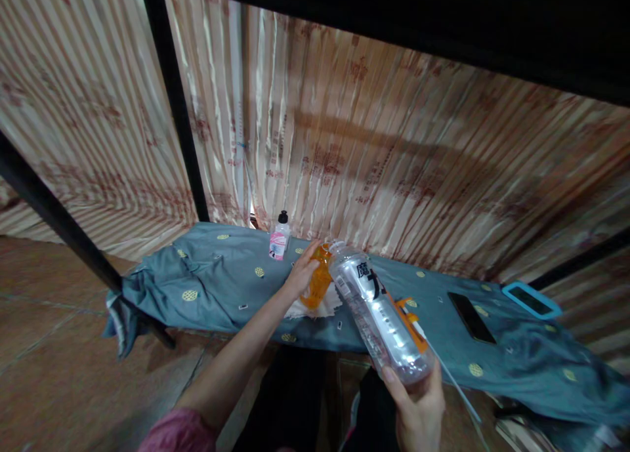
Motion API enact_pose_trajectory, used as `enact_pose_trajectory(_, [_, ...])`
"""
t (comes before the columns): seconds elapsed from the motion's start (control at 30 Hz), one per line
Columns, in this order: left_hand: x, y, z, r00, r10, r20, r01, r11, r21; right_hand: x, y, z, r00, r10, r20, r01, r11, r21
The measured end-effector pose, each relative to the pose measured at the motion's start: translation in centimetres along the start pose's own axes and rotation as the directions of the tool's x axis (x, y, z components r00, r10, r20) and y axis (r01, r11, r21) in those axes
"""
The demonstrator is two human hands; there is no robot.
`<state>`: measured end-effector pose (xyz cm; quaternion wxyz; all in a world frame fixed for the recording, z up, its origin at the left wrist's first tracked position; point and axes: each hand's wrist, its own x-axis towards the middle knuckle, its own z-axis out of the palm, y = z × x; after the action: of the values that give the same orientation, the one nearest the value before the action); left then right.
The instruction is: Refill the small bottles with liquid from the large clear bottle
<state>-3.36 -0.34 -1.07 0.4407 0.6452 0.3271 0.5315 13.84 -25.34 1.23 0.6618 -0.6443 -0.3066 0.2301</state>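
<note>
My left hand (301, 271) is wrapped round an orange see-through bottle (319, 283), which stands on a white cloth (331, 306). In my right hand (418, 406) is a large clear plastic bottle (378, 314) with a silver label and black characters, gripped near its base. This bottle is tilted, its neck toward the left and its mouth at the top of the orange bottle. Whether liquid is flowing cannot be made out. An orange spray head (407, 306) with a long white tube (455, 381) shows beside the clear bottle, partly hidden behind it.
A small bottle with a black cap (279, 239) stands at the back of the blue-grey cloth-covered bench (216, 281). To the right lie a black phone (471, 317) and a blue-framed tablet (531, 301). Dark poles (177, 104) and a striped curtain (319, 124) enclose the space.
</note>
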Motion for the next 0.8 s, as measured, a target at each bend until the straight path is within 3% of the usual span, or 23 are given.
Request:
enact_pose_trajectory(0.23, [-0.4,0.4,0.6,1.000,-0.003,-0.022,0.005,0.995,0.100,0.6,2.3,-0.2,0.995,0.050,0.082,-0.061,0.987,0.149])
enact_pose_trajectory(0.53, [0.1,1.5,0.4,0.999,0.043,-0.006,-0.041,0.980,0.193,0.9,2.5,-0.1,0.990,0.074,0.121,-0.102,0.965,0.243])
enact_pose_trajectory(0.8, [1.5,1.6,0.7,0.995,0.094,-0.041,-0.082,0.970,0.231,1.3,2.5,-0.2,0.990,0.070,0.125,-0.097,0.970,0.224])
